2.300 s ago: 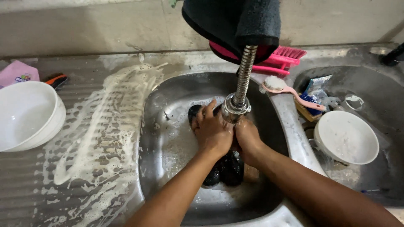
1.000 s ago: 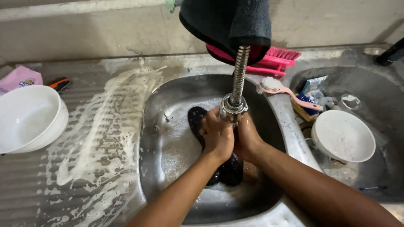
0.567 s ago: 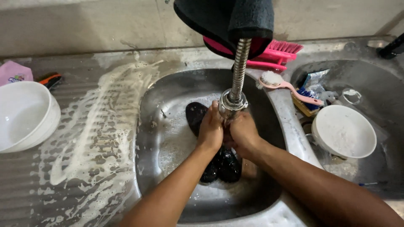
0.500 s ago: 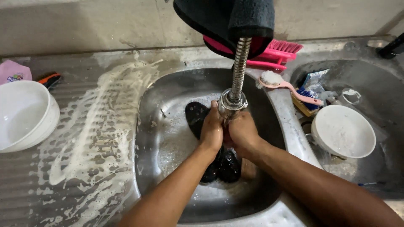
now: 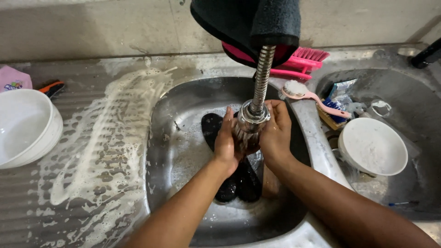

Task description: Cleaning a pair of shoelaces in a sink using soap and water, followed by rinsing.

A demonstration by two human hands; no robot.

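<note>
Two hands: cupped together under the flexible metal faucet, palms facing, water running between them.
Left of the faucet, far: white bowl on the ribbed drainboard, apparently holding only a wet film; pink packet and orange-and-black handle behind it.
Left of the faucet, near: broad streak of soapsuds across the drainboard, running toward the basin's rim.
Left hand: just left of the spout head, fingers straight and pointing up and away, holding nothing.
Below the faucet: steel sink basin with dark shoes lying in shallow soapy water, long axis running away from the body, directly beneath both hands and equally near to each.
Contact with the shoes: none seen; hands above them.
Right hand: just right of the spout head, likewise flat and open, gripping nothing.
Behind the faucet: dark cloth draped over its neck, pink scrub brush on the ledge.
Right of the faucet: second basin with a white bowl, contents unclear; small long-handled brush resting on the divider; a packet beside it.
</note>
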